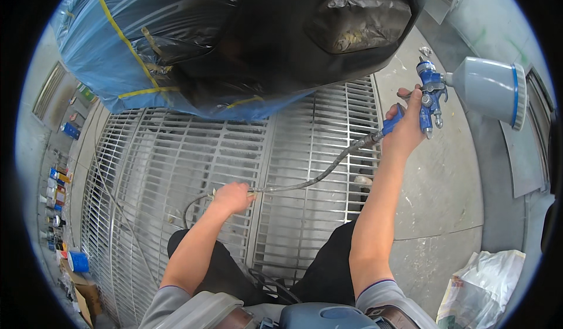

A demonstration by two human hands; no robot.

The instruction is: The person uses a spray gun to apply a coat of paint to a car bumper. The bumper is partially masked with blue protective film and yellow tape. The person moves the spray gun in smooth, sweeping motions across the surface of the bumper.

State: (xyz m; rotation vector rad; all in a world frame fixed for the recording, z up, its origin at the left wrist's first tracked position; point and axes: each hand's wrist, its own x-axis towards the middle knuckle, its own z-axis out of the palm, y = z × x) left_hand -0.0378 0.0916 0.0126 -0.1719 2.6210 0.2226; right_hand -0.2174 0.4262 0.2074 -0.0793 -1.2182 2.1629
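My right hand (pixel 406 121) is closed around the handle of a blue spray gun (pixel 431 88). A translucent grey paint cup with a blue ring (pixel 488 88) sticks out from the gun's side, toward the right. From the handle's end an air hose (pixel 328 173) sags across to my left hand (pixel 233 197), which is wrapped round it, then loops down toward my legs. Ahead of me is a dark painted car bumper (pixel 275 47), with a masked, foil-like patch (pixel 366 25) in its recess. The gun is to the right of the bumper, apart from it.
Blue plastic sheeting (pixel 94 41) with yellow tape covers the car at left. Metal floor grating (pixel 193 147) lies below, with concrete (pixel 434 194) at right. Several cans, including a blue one (pixel 78 261), line the left wall near a cardboard box (pixel 88 297). Crumpled plastic (pixel 484 288) lies lower right.
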